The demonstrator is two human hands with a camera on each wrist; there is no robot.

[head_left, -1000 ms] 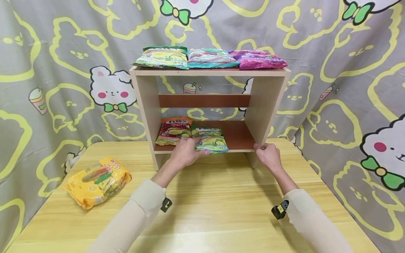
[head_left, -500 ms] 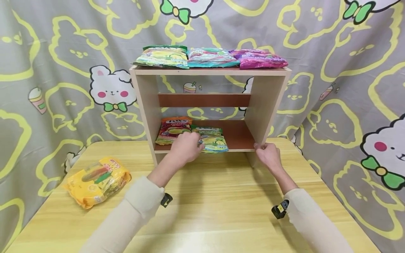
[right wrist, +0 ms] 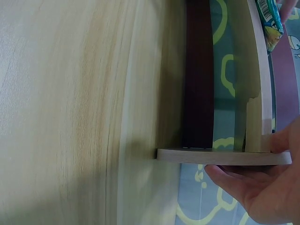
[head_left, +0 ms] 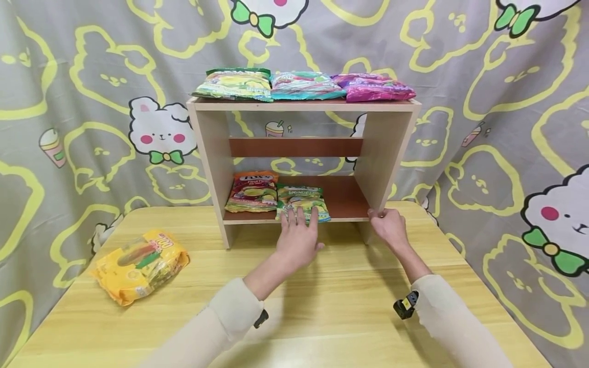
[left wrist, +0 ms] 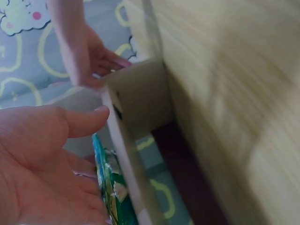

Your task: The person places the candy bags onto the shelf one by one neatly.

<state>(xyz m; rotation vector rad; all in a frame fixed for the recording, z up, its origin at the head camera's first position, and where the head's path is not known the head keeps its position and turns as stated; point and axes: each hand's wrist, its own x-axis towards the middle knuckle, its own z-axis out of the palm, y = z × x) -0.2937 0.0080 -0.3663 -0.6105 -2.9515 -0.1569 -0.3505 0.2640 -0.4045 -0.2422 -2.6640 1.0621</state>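
A green candy bag (head_left: 301,197) lies on the lower board of a small wooden shelf (head_left: 342,199), its front end at the board's edge. My left hand (head_left: 299,243) has its fingers spread straight over the front of that bag; the left wrist view shows the palm beside the bag's end (left wrist: 112,183). To the bag's left sits a red-and-orange candy bag (head_left: 253,192). My right hand (head_left: 390,229) grips the front edge of the shelf's right side panel (right wrist: 220,157), thumb on one face and fingers on the other.
Three candy bags line the shelf's top: a green-and-yellow bag (head_left: 239,84), a teal bag (head_left: 306,86) and a magenta bag (head_left: 377,88). A yellow bag (head_left: 142,266) lies on the wooden table (head_left: 349,317) at left. A patterned curtain (head_left: 110,61) hangs behind.
My left hand has come off the left side of the green bag, moved right and toward me, and straightened its fingers over the bag's front. The right hand has stayed on the side panel.
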